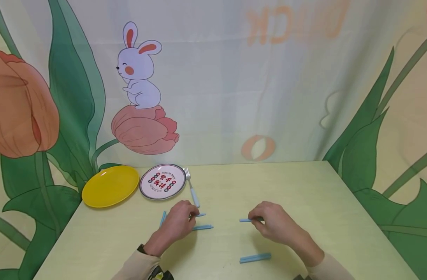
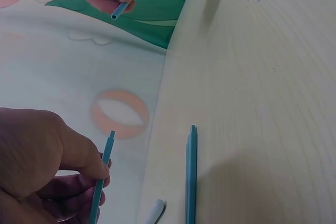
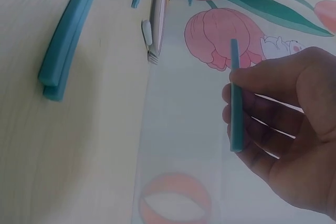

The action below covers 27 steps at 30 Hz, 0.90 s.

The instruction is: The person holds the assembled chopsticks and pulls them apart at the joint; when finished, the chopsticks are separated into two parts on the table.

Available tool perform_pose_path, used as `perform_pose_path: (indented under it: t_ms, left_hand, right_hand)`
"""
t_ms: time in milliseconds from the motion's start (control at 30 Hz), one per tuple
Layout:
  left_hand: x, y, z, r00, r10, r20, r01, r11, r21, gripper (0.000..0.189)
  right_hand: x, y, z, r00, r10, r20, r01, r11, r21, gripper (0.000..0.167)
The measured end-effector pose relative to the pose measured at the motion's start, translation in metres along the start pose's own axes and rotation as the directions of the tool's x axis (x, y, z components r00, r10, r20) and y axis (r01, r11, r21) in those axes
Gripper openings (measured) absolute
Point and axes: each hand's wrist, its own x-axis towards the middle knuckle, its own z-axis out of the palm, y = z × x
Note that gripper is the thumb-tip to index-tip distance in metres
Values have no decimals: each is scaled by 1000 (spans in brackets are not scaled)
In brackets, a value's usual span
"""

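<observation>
A: Left hand (image 1: pixel 176 224)?
B: Blue stick (image 2: pixel 101 179) pinched btw thumb & fingers, just above table (image 1: pixel 304 194); two more sticks (image 1: pixel 202 227) lie by it.
A: Right hand (image 1: pixel 271 223)?
B: Another stick (image 3: pixel 235 95) is clamped in curled fingers. Stick pair (image 1: pixel 255 258) lies nearer the body.
A: Beyond?
B: Fork (image 1: pixel 191 186), printed plate (image 1: pixel 162 181), yellow plate (image 1: pixel 109 186) are set at far left.

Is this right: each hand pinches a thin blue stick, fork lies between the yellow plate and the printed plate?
Not quite. Each hand does pinch a thin blue stick: left hand and right hand. But the white-handled metal fork lies right of the round printed plate, not between it and the round yellow plate; the two plates sit side by side. The head view shows this.
</observation>
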Motion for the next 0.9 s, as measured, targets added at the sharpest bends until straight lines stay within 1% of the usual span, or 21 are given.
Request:
perform_pose_path:
  t_ms: [267,533,700,800,900]
  left_hand:
    - [1,-3,6,998,-29,58,29,1000,-7,13]
    - [1,-8,12,994,-56,96,58,998,-23,13]
    - [1,-10,15,993,-44,111,48,998,-30,13]
    - [2,-11,17,993,-26,114,29,999,-29,13]
    - [2,-11,18,992,-23,121,27,999,-27,12]
  right_hand:
    - [-5,-8,0,999,-1,49,-1,999,42,13]
    - [-10,-12,0,998,-17,64,13,998,64,12]
    - [-13,-11,-1,997,-31,69,27,998,64,11]
    - [-15,-10,-1,996,-42,73,38,997,60,13]
    - [-16,-10,-1,996,-52,78,47,997,67,14]
